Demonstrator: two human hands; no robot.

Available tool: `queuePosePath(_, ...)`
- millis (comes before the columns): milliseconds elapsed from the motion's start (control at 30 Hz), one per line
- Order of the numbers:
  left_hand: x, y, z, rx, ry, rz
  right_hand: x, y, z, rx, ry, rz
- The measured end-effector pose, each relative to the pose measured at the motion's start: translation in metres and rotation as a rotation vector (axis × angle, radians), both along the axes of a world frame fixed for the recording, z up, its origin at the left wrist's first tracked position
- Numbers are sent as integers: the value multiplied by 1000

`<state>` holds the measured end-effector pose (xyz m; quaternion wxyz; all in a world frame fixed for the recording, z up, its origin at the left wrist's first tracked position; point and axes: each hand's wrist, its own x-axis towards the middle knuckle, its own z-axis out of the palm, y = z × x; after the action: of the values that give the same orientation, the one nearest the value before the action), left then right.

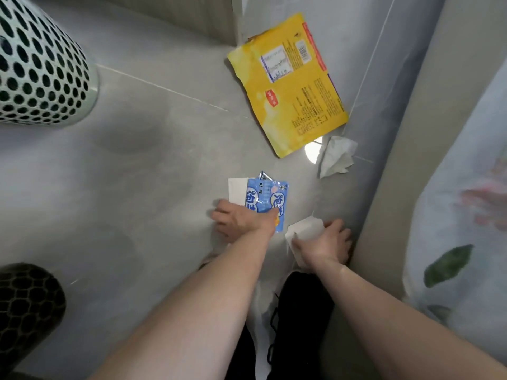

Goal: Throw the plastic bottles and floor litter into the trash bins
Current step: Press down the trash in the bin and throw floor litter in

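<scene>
Left hand: my left hand [241, 220] is down at the floor [137, 174], thumb and fingers pinching the lower edge of the blue wrapper [267, 200]; a white paper [236, 192] lies partly under that wrapper.
Right hand: my right hand [327, 241] has its fingers curled round a white tissue [303, 231], low on the floor just beside the beige bed base [397, 187].
Remaining litter: the yellow packet [290, 86] lies flat farther out near the wall corner; a crumpled tissue [337, 156] sits just off its near corner, close to the bed base.
Bins: a white perforated bin [41, 69] stands at the far left of the floor, a black mesh bin [26, 305] at the near left, both well apart from my hands.
Feet: I see a black shoe [299, 311] under my right forearm.
</scene>
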<state>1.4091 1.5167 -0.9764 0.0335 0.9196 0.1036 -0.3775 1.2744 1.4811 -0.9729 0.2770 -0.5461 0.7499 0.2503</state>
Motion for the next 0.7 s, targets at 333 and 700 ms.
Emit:
queuePosePath(333, 52, 5, 6, -261, 121, -73, 8, -66, 42, 34, -350, 107)
queuePosePath(700, 69, 14, 3, -505, 31, -1049, 61, -145, 6, -132, -340, 40)
